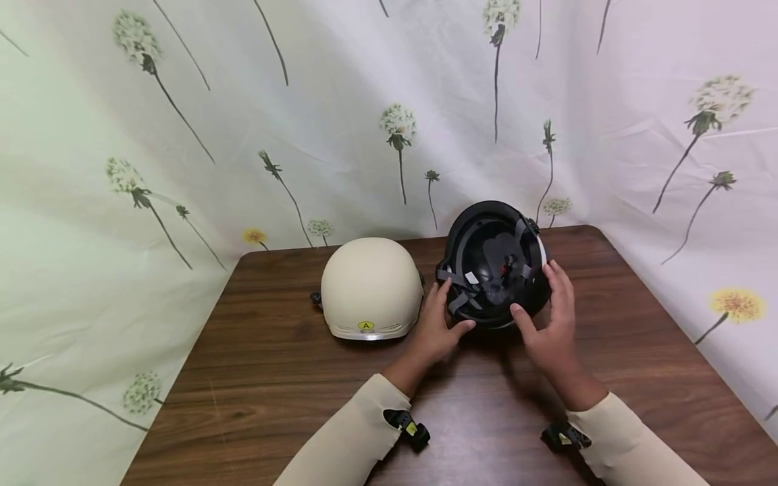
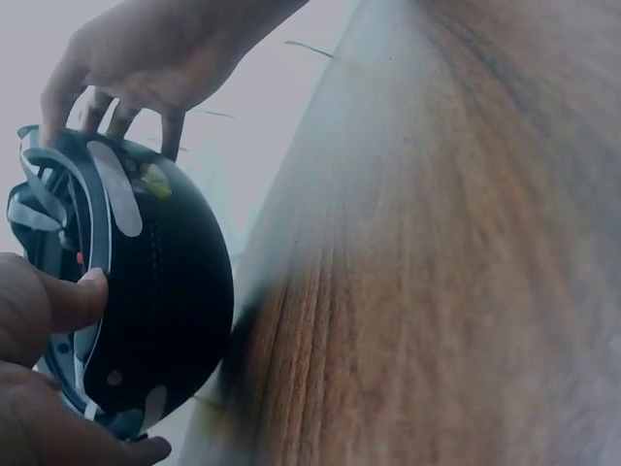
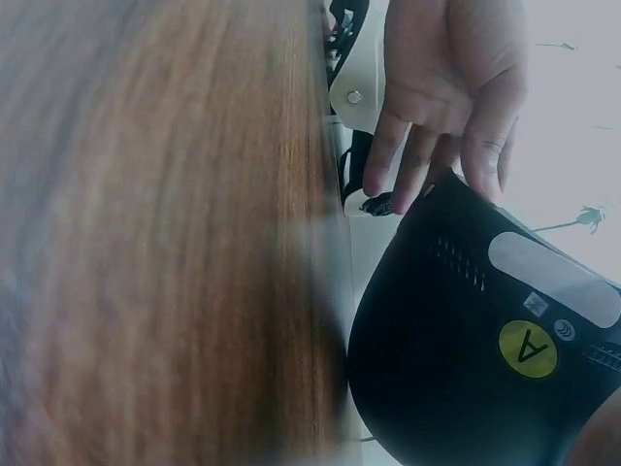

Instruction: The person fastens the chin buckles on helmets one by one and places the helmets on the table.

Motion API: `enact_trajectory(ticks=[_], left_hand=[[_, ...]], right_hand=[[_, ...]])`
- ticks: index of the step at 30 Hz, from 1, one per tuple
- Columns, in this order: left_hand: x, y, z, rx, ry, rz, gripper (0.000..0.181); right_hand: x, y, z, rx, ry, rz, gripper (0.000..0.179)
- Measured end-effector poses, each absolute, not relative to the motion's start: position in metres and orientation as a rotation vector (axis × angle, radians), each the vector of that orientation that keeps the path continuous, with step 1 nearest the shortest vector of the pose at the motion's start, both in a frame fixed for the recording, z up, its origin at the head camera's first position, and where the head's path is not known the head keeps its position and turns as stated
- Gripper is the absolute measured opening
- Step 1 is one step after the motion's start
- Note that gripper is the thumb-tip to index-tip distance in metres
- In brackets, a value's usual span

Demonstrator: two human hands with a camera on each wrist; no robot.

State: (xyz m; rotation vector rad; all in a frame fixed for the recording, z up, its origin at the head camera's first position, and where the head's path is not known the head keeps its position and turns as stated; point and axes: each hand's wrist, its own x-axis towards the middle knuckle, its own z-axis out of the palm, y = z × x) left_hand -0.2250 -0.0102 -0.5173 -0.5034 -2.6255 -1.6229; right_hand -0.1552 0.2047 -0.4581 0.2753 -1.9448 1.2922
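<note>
A black helmet (image 1: 495, 236) rests on the wooden table, tilted so its hollow faces me, with grey straps and dark lining inside. My left hand (image 1: 434, 331) holds its left edge, fingers at the side and thumb near the front rim. On the right edge, my right hand (image 1: 553, 331) grips with fingers along the outer shell and thumb over the rim. The left wrist view shows the black shell (image 2: 184, 291) from the side, with the left thumb (image 2: 82, 303) on its rim. A yellow A sticker (image 3: 529, 349) is on the shell in the right wrist view.
A cream helmet (image 1: 372, 283) stands dome up just left of the black one, close to my left hand. The brown wooden table (image 1: 255, 405) meets a white flower-printed cloth (image 1: 340, 101) behind it. Black wrist devices (image 1: 410, 430) sit at both cuffs.
</note>
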Motion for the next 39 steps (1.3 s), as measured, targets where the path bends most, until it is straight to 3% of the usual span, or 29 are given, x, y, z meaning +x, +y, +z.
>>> enact_trajectory(ticks=[8,16,26,32,39], left_hand=[[-0.234,-0.012,-0.531,-0.563,-2.752,-1.561,0.090],[-0.205,-0.012,-0.479,-0.638,-2.780,-1.634,0.075],[-0.201,-0.011,-0.481,-0.608,-2.750,-1.678,0.072],[-0.200,-0.012,-0.482,-0.644,-2.748,-1.632,0.073],[-0.196,-0.008,-0.483,-0.667,-2.752,-1.539,0.091]], right_hand=[[-0.154,0.206,-0.454,0.026,-1.835,1.625,0.054],[-0.160,0.210,-0.451,-0.184,-1.803,1.804,0.064],[-0.167,0.219,-0.461,-0.189,-1.627,2.326,0.086],[-0.164,0.214,-0.464,-0.179,-1.589,2.355,0.080],[-0.164,0.211,-0.468,-0.182,-1.614,2.291,0.070]])
